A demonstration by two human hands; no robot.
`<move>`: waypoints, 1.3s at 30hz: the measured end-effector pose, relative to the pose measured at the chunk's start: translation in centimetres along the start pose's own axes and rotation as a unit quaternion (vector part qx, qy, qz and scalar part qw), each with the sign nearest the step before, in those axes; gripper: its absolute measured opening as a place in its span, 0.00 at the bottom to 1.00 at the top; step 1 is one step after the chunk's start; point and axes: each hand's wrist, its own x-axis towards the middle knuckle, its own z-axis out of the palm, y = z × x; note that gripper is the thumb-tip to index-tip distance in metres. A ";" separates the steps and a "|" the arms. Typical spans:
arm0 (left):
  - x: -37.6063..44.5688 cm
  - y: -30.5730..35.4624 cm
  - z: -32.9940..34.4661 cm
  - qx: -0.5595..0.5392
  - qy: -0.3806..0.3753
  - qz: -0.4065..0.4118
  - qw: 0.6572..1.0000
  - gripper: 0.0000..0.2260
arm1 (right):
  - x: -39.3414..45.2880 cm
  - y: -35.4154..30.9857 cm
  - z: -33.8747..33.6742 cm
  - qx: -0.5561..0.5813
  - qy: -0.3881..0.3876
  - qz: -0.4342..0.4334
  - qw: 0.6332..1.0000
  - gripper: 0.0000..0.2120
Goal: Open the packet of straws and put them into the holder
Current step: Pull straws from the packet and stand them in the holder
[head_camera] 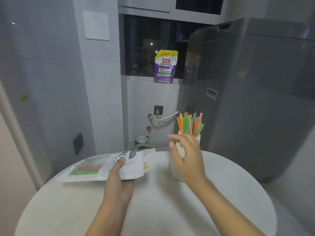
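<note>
Where the round white table curves toward the window, one packet of straws lies nearly flat at its far left, its mouth turned to the right; through the clear panel I can make out red and green straws still inside, too bunched to count, and two loose ends, one pink and one yellow, poke out at the opening. The left hand grips the packet at its white printed end, thumb on top and fingers curled beneath, so the film crumples around the hold. Just right of the packet stands one white holder, upright on the table, with a spray of straws fanning from its top: orange, green and pink, well over a dozen, though they overlap too much for a true count. The right hand hangs in front of the holder, fingers spread and loosely bent, grasping nothing; it is blurred, and I cannot tell whether it touches the holder's side.

Beyond the table, one purple and white detergent pouch stands on the window sill against dark glass; one grey washing machine fills the right side; a white hose runs from a tap on the tiled wall below the sill.
</note>
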 end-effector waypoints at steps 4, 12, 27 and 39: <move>-0.4 -0.1 0.2 0.054 -0.023 0.032 0.998 0.15 | -3.2 -0.6 2.4 0.159 -0.061 0.200 0.965 0.08; -1.3 0.0 0.7 0.251 -0.076 0.217 0.940 0.23 | -4.5 -0.8 3.7 0.420 -0.165 0.520 0.725 0.14; -1.1 0.4 0.4 0.159 0.011 0.219 0.963 0.19 | -5.1 0.4 4.0 0.129 -0.171 0.378 0.901 0.18; -0.3 -0.3 0.0 0.023 0.071 0.049 0.996 0.21 | -3.3 1.0 1.7 0.171 -0.071 0.276 0.943 0.06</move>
